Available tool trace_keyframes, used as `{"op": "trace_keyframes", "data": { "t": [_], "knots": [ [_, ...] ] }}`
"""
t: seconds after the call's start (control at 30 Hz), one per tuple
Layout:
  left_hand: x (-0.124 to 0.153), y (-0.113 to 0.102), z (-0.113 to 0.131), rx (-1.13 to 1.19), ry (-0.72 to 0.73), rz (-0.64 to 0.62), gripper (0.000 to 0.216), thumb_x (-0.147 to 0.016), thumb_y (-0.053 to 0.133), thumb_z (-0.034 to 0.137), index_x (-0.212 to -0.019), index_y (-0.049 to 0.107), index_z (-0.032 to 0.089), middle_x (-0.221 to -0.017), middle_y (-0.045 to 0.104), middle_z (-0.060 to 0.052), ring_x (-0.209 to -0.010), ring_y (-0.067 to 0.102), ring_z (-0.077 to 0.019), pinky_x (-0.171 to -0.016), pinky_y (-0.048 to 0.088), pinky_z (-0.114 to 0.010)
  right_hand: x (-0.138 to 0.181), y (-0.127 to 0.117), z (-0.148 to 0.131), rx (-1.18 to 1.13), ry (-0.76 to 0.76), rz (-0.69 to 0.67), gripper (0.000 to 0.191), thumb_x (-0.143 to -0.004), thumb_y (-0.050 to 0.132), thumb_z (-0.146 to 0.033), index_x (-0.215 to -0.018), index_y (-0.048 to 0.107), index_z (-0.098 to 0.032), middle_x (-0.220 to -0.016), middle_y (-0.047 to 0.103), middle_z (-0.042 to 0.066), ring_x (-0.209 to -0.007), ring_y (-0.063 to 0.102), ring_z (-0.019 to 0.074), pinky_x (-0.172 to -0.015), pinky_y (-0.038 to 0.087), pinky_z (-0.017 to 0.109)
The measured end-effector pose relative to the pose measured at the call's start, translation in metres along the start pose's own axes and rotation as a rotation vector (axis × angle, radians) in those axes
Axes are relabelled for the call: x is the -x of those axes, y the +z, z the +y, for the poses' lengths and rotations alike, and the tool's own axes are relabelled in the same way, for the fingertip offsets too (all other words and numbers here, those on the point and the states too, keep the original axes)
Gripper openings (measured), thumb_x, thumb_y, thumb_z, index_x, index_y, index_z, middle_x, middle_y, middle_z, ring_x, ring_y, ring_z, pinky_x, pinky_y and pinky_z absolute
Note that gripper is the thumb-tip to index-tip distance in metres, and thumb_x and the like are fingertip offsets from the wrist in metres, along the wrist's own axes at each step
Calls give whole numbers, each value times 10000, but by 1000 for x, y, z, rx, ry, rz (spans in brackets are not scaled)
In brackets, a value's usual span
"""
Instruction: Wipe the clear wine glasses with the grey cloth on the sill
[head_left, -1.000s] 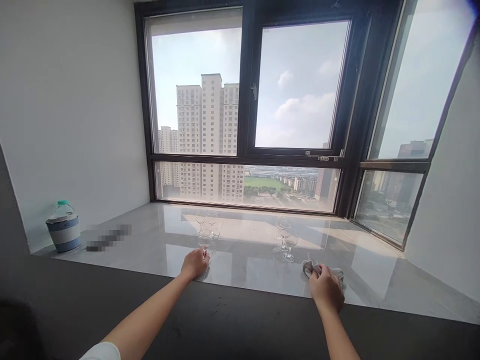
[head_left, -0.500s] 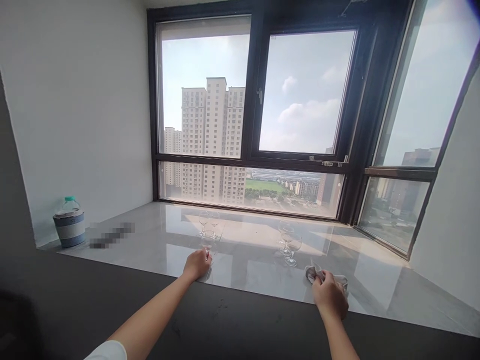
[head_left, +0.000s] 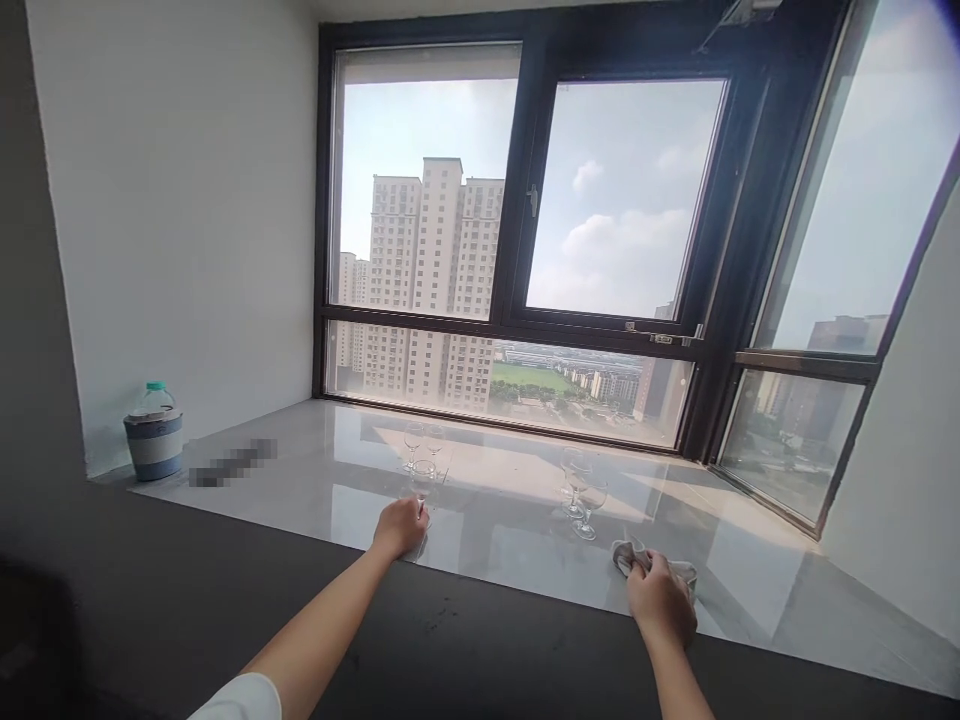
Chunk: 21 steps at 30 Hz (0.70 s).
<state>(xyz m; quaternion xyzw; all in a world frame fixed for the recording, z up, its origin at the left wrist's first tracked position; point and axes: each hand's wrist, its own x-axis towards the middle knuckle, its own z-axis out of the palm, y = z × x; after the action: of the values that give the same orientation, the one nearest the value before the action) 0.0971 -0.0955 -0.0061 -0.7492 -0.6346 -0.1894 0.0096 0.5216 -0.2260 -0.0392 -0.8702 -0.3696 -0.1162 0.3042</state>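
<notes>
Unmoved, left hand (head_left: 403,526) holds wine glass (head_left: 423,476) upright; right hand (head_left: 661,600), cloth (head_left: 621,556).

Looks like a flat high up in a tower: big dark-framed bay window (head_left: 529,130), pale apartment blocks (head_left: 439,270) outside, glossy grey marble window ledge (head_left: 300,475) with clear stemmed wine glasses (head_left: 424,477) on it, plain white walls (head_left: 187,200).

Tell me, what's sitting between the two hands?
Nothing: in the head view only bare shiny sill lies between the left hand, at the foot of a glass, and the right hand, gripping a cloth. Some wine glasses stand farther back.
</notes>
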Motion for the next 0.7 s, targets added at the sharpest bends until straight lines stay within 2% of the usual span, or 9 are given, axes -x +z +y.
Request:
{"op": "trace_keyframes", "data": {
  "t": [0.1,0.47,0.6,0.7],
  "knots": [
    [1,-1,0,10,2,11,352,-917,376,338,-1068,645,168,-939,710,-144,-888,665,-260,-749,437,-339,0,0,0,-2,-1,1,364,-918,383,-316,-1193,571,-169,-1157,655,122,-1064,579,280,-803,441,350],
    [0,-1,0,7,0,-23,383,-915,367,351,-1067,660,156,-964,705,-155,-906,658,-261,-780,443,-347,0,1,0,-12,11,10,366,-919,380,-330,-1189,573,-177,-1156,654,116,-1056,578,278,-802,443,357],
    [0,-3,1,-3,-18,-34,389,-923,362,368,-963,680,147,-963,702,-164,-910,655,-263,-778,439,-346,0,4,2,-13,18,5,357,-917,404,-329,-1197,570,-183,-1147,657,112,-1060,573,277,-790,434,345],
    [0,-3,2,-1,-32,-44,388,-923,366,375,-954,679,146,-975,699,-165,-921,651,-256,-788,434,-340,0,4,2,-13,12,10,344,-918,414,-318,-1195,567,-182,-1147,658,109,-1063,571,271,-806,426,340]
  ]
}}
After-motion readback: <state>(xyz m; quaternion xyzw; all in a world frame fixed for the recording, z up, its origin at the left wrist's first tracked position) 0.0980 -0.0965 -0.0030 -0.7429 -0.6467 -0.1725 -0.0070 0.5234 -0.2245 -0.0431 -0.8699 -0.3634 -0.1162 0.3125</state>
